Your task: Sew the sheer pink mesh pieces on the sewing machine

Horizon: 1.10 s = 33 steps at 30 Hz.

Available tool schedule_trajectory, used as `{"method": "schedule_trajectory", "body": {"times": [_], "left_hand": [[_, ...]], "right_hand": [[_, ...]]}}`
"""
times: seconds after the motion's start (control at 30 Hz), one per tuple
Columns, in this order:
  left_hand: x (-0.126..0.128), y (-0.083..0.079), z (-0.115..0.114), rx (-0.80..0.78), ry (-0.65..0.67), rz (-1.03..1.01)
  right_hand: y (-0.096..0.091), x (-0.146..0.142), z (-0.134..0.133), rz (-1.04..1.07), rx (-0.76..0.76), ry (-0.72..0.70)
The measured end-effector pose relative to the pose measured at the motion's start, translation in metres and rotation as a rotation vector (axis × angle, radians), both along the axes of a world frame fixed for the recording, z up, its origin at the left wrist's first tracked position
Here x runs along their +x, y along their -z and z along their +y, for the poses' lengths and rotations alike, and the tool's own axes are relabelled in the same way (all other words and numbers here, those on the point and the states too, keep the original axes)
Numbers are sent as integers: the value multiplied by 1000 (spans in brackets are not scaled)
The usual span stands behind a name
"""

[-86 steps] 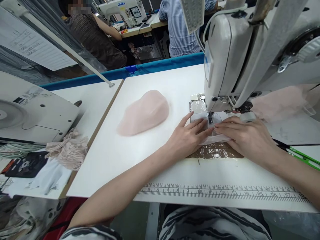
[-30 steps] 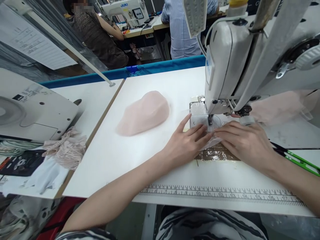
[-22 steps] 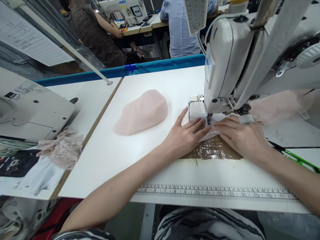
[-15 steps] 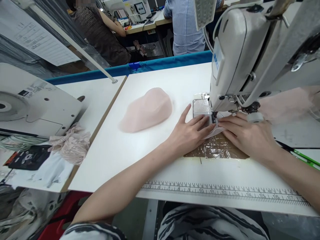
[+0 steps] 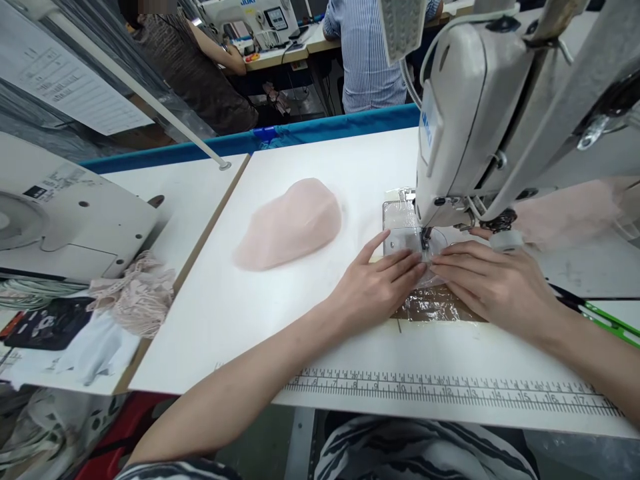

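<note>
A small piece of sheer pale fabric lies under the presser foot of a white sewing machine. On the left of the foot, my left hand has its fingertips on this fabric, with one finger spread away and the thumb hidden. From the other side my right hand has its fingers together on the fabric's right edge, close to the foot. Both hands are low over the machine bed. Further left on the table rests a separate sheer pink fabric piece, touched by neither hand.
Green-handled scissors or snips lie by my right forearm. More pink fabric is behind the machine. A printed ruler runs along the front edge. A second machine and a thread bundle stand left. Two people sit beyond the blue cloth edge.
Both hands have shifted slightly toward the table's front, and less of the sheer fabric shows between them. The whole view has tilted a little. The pink piece on the table stays put.
</note>
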<state>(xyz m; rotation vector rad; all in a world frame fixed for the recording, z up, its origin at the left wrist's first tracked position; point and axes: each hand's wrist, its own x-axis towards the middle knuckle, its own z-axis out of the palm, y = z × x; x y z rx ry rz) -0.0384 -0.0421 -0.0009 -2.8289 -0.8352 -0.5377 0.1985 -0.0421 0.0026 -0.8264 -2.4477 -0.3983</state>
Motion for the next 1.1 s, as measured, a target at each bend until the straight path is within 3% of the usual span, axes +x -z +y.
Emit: {"method": "schedule_trajectory", "body": {"times": [0.53,0.8,1.1], "left_hand": [[0,1,9,-5,8,-13],[1,6,17,20,6,-34],[1,7,20,17,1,-48]], "right_hand": [[4,-1,4,-7,3,32],[5,2,9,-2,-198,105],[6,0,10,4,-230,132]]}}
